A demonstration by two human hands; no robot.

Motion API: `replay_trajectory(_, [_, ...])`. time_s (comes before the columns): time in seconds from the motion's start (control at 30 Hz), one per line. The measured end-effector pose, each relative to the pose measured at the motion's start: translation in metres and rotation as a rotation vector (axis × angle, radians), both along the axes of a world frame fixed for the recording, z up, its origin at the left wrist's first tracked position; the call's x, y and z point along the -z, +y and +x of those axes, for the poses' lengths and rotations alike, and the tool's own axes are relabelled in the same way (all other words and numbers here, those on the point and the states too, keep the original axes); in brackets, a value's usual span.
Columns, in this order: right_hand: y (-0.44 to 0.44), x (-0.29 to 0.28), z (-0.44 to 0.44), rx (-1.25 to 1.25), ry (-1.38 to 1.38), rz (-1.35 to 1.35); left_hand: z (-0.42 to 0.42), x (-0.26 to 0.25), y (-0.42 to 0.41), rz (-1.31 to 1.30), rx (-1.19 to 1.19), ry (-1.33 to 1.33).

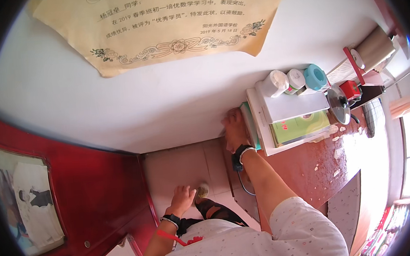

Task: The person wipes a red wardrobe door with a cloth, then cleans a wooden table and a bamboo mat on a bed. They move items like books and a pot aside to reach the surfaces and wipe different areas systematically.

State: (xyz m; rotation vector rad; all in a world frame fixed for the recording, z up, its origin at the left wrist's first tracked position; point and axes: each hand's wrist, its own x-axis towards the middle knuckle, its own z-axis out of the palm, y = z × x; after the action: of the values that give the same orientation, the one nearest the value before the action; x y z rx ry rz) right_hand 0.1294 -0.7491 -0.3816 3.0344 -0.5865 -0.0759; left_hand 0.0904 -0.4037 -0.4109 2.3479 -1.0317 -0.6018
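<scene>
My right hand [235,128] reaches to the table's far left corner by the white wall. Its blurred fingers lie close beside the green-edged book [249,120] at the end of a stack; whether they grip anything is hidden. A dark band and a pale bracelet circle that wrist, and a bluish cord [243,183] hangs below it. My left hand [184,199] hangs low over the tiled floor, fingers loosely extended with nothing in them. From that wrist trails a red ribbon [171,235]. Under both arms, the reddish-brown table [299,173] has peeling patches.
On the table stand a white box [297,106], a green book [296,126], a paper roll [276,82], a blue tape-like roll [316,76] and a glass-lidded pan [339,104]. A red cabinet [103,190] stands left. A printed certificate [170,28] hangs on the wall.
</scene>
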Motion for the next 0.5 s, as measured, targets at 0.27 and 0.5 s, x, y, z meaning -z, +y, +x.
replay_trajectory(0.27, [0.038,0.004,-0.063,0.039,0.032,-0.022,0.015,-0.004,-0.043,-0.062,0.121,-0.011])
replay_trajectory(0.5, [0.079,-0.001,-0.143,0.149,-0.200,0.322,0.009,-0.001,-0.085,0.105,0.388,0.077])
